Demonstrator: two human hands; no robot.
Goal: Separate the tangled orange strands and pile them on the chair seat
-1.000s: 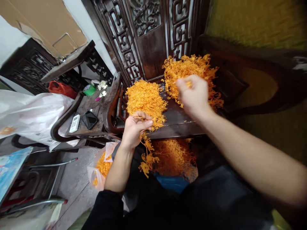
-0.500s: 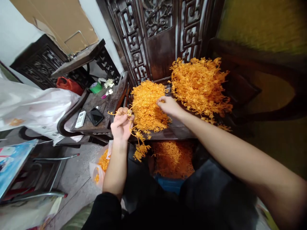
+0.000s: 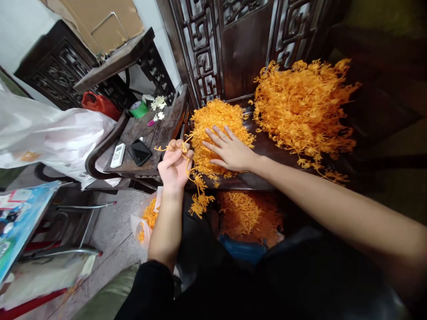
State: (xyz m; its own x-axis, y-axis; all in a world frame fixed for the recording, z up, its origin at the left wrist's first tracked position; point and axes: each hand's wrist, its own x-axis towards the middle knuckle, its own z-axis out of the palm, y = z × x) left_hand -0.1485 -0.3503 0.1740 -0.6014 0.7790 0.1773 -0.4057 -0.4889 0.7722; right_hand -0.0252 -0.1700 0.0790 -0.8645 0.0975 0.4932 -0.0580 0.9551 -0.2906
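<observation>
Between the curled fingers of my left hand (image 3: pixel 174 165) is an orange stringy sprig (image 3: pixel 201 200), its thin stems sticking out both sides and its frilly end hanging below the wrist. My right hand (image 3: pixel 231 150) lies flat with fingers spread on the nearer heap of small orange pieces (image 3: pixel 216 116), holding nothing. A larger, looser heap of orange strands (image 3: pixel 302 109) sits to the right on the same dark wooden seat (image 3: pixel 267 138). Part of the nearer heap is hidden under my right hand.
Below the seat's edge, more orange strands (image 3: pixel 242 213) lie over a blue container (image 3: pixel 242 250). A plastic bag with orange pieces (image 3: pixel 150 218) stands on the floor. A phone (image 3: pixel 139 152), white remote (image 3: pixel 118 155) and green tape roll (image 3: pixel 138 109) rest on the side table.
My right hand has gone from pinched fingers at the nearer heap's edge to spread fingers lying on it. My left hand still grips the sprig. The view has shifted slightly.
</observation>
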